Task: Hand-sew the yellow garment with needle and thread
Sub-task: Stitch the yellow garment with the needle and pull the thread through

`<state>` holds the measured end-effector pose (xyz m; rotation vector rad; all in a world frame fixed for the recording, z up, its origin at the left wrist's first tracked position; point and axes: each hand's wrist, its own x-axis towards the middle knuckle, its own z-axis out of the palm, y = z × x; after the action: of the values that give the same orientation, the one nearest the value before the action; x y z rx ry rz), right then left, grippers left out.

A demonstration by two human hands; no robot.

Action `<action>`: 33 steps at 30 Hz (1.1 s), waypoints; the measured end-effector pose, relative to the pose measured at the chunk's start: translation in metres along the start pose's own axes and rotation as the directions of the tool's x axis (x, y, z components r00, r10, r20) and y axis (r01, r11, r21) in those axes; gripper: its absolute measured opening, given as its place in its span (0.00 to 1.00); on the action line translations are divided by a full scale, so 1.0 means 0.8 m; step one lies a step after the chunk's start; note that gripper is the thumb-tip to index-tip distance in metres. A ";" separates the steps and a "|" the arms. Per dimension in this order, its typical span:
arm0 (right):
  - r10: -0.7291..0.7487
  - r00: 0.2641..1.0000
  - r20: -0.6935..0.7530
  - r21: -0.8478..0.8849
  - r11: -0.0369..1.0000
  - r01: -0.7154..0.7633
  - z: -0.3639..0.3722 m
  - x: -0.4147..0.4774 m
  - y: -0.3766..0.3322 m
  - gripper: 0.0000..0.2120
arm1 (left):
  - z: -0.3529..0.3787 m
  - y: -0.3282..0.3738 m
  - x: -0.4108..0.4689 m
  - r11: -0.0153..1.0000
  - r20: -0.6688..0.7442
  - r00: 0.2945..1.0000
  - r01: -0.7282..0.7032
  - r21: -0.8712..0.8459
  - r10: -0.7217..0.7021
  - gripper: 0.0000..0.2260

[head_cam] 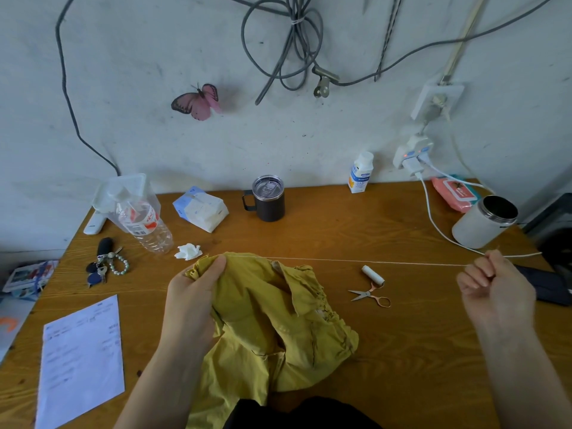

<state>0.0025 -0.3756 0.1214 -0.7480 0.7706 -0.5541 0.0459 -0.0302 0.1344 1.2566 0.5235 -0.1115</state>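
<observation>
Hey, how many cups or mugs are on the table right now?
2: a dark lidded mug at the back centre, and a white open cup at the far right. None looks hidden.

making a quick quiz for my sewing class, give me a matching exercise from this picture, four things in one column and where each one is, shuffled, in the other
Things
1 scissors
2 dark mug
3 crumpled tissue
4 thread

Places or states
A pulled taut from the left hand to the right hand
B lying right of the yellow garment, beside the white spool
C standing lidded at the back of the table
D lying near the plastic bottle

Pairs: 1-B, 2-C, 3-D, 4-A
</observation>
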 end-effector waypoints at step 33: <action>-0.065 0.298 0.952 -0.268 0.293 0.918 0.099 -0.151 0.071 0.08 | 0.042 0.016 -0.068 0.989 0.398 0.917 -0.072 0.132 0.014 0.07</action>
<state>0.0013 -0.2271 0.1668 -2.1470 -0.3720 -0.3682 0.0135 -0.0677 0.1764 1.3424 0.1368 -0.3651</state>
